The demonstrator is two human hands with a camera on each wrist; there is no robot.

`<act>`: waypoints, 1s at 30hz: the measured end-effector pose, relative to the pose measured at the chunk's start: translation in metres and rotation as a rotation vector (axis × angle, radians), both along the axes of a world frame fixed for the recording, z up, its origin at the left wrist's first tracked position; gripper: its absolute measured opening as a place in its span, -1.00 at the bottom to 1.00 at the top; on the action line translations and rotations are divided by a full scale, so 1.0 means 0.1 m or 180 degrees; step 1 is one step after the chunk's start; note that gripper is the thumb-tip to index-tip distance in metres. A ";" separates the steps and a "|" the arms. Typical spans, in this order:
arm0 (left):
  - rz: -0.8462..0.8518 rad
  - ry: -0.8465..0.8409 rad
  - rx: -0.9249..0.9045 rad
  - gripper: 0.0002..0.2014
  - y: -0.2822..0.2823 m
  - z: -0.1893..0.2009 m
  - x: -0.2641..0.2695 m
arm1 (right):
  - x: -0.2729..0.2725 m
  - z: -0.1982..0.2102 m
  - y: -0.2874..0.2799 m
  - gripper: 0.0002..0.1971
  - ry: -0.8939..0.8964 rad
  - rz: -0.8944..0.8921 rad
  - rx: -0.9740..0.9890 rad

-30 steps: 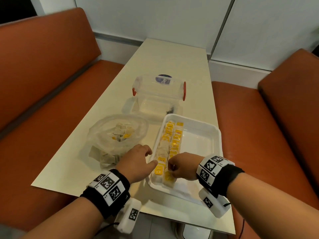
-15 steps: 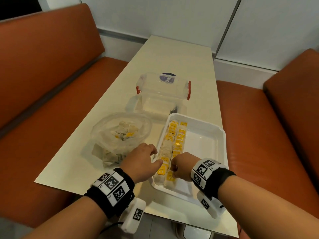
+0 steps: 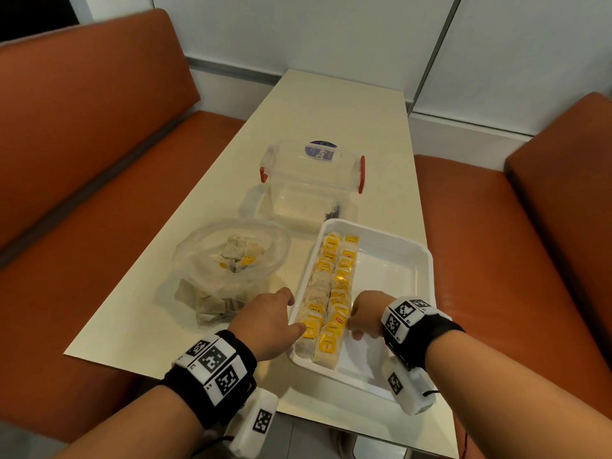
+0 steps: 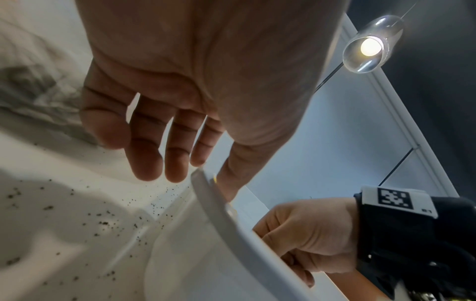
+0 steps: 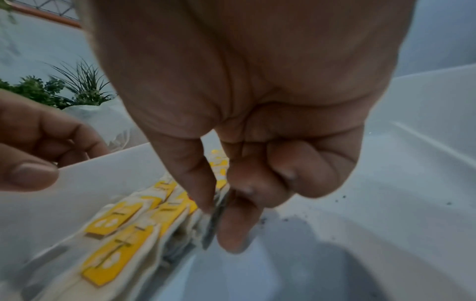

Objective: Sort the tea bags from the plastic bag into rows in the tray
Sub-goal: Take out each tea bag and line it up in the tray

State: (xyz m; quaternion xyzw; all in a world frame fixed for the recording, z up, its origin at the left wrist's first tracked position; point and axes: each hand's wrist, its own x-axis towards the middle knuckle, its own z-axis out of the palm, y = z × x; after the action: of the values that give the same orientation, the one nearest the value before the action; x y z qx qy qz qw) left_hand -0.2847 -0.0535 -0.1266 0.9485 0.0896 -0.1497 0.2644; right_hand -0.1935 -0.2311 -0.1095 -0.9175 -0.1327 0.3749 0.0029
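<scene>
Pinching the top edge of a tea bag [image 5: 210, 230] between thumb and forefinger, the right hand [image 3: 366, 313] is held inside the white tray [image 3: 394, 380], hard against the right-hand row of yellow-tagged tea bags [image 3: 337, 293]. Both rows are seen to run lengthwise away from the hands, and the pinched bag stands at the near end of its row. The left hand [image 3: 270, 321] is spread over the tray's left rim, thumb reaching onto a yellow tag, fingers loose. Unsorted bags in the plastic bag [image 3: 231, 260] lie just beyond the left hand, judged the nearer for the next pick.
</scene>
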 end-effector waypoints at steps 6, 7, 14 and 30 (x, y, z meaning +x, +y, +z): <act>-0.0069 0.0042 0.0009 -0.48 0.02 0.02 0.00 | 0.00 0.03 0.04 -0.77 0.0225 -0.0028 0.0291; -0.0072 0.0043 0.0007 -0.48 0.02 0.02 0.00 | 0.01 0.01 0.03 -0.76 0.0213 -0.0040 0.0221; -0.0007 0.0172 -0.0058 -0.47 0.01 0.03 -0.01 | -0.16 0.10 0.17 -0.69 -0.0243 0.0956 0.0086; -0.0003 0.0202 -0.0119 -0.47 0.01 0.03 -0.01 | -0.20 -0.05 0.37 -0.75 -0.0384 0.1517 -0.0704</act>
State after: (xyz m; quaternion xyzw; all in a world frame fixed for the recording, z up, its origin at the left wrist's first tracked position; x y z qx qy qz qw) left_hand -0.2858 -0.0528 -0.1235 0.9382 0.0947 -0.1814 0.2790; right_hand -0.2134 -0.1945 -0.1142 -0.8757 -0.3032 0.3220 -0.1936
